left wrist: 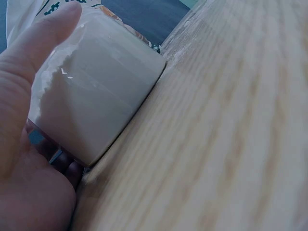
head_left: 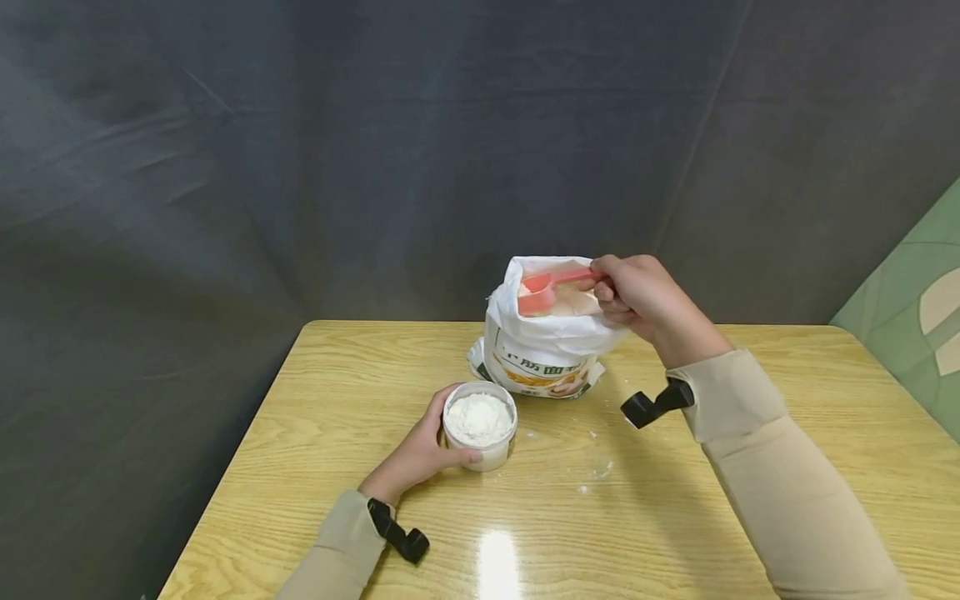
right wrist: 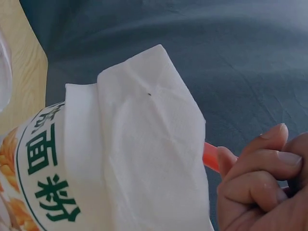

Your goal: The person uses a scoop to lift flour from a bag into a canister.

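Note:
A white flour bag (head_left: pixel 536 346) with a rolled-down rim and printed front stands upright at the table's back. My right hand (head_left: pixel 637 296) grips the handle of a red scoop (head_left: pixel 542 293), whose bowl is at the bag's open mouth. In the right wrist view the bag (right wrist: pixel 149 139) hides all of the scoop but a piece of its handle (right wrist: pixel 211 156). On the table, in front of the bag, stands a clear round tub (head_left: pixel 491 458) with white flour (head_left: pixel 478 418) in it. My left hand (head_left: pixel 420 450) holds it from the left, thumb across the near side.
Specks of spilled flour (head_left: pixel 600 471) lie on the wooden table (head_left: pixel 360 392) right of the tub. A dark cloth (head_left: pixel 420 167) hangs behind the table, close to the bag. A green patterned surface (head_left: pixel 915 308) borders the table on the right.

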Demonstrator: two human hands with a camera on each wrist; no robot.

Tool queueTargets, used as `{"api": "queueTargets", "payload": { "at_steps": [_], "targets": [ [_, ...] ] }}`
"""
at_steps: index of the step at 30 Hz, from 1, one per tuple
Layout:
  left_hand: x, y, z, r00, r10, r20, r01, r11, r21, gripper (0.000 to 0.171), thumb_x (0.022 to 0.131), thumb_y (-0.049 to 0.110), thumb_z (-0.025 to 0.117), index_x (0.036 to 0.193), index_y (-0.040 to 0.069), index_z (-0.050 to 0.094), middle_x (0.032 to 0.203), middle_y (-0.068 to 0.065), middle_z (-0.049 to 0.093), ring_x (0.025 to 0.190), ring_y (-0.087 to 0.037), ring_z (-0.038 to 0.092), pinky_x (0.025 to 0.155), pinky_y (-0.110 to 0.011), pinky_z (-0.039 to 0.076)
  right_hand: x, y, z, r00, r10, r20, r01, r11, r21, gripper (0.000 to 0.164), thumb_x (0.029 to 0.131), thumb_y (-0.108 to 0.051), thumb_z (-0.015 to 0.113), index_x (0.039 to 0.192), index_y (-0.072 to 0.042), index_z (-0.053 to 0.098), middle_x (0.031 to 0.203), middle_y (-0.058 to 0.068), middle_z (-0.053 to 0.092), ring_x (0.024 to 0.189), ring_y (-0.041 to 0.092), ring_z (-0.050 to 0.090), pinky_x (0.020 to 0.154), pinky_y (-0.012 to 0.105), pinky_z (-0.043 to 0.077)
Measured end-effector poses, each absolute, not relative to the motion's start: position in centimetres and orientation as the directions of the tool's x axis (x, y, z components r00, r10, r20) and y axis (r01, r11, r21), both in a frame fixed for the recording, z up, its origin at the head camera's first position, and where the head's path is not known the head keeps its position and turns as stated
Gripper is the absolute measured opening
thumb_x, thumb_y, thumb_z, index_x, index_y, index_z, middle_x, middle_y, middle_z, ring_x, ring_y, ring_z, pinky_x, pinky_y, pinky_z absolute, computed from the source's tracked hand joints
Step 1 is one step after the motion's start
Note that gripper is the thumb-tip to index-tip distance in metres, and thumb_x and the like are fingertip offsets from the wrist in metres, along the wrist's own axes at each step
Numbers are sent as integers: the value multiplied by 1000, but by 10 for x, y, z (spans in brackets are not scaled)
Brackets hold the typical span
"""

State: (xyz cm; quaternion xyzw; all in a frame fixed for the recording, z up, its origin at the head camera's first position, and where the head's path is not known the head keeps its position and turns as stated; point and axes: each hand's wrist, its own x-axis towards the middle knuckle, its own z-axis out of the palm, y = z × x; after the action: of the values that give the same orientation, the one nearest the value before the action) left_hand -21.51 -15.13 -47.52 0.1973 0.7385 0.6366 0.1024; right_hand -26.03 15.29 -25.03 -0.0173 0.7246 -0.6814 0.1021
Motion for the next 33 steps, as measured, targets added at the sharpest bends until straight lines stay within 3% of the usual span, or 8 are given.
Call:
{"api": "queueTargets", "payload": {
  "at_steps": [10, 19, 33],
  "targets": [
    [-216, -153, -474, -905, 415, 92, 152, 113, 982, 101, 76, 17, 91, 156, 23, 30, 157, -4, 38, 148, -25, 27, 122, -52, 12, -253, 158, -255, -988, -121, -94, 93, 11, -996, 41, 104, -16, 43, 74, -6, 68, 54, -4, 46, 44, 6, 32, 42, 20, 28],
    [-217, -151, -474, -910, 408, 71, 143, 149, 978, 101, 76, 20, 91, 157, 26, 29, 158, -3, 36, 149, -24, 26, 122, -55, 12, -244, 164, -261, -995, -81, -57, 64, -92, -994, 39, 104, -15, 46, 73, -5, 67, 53, -4, 43, 42, 5, 31, 42, 22, 21],
    [-215, -151, -473, -908, 410, 81, 153, 148, 977, 101, 76, 19, 90, 157, 24, 29, 157, -3, 37, 149, -23, 27, 122, -53, 13, -231, 170, -266, -999, -43, 11, 1, -268, -964, 43, 104, -13, 46, 68, -5, 69, 48, -4, 42, 40, 6, 33, 42, 22, 20]
  ]
}}
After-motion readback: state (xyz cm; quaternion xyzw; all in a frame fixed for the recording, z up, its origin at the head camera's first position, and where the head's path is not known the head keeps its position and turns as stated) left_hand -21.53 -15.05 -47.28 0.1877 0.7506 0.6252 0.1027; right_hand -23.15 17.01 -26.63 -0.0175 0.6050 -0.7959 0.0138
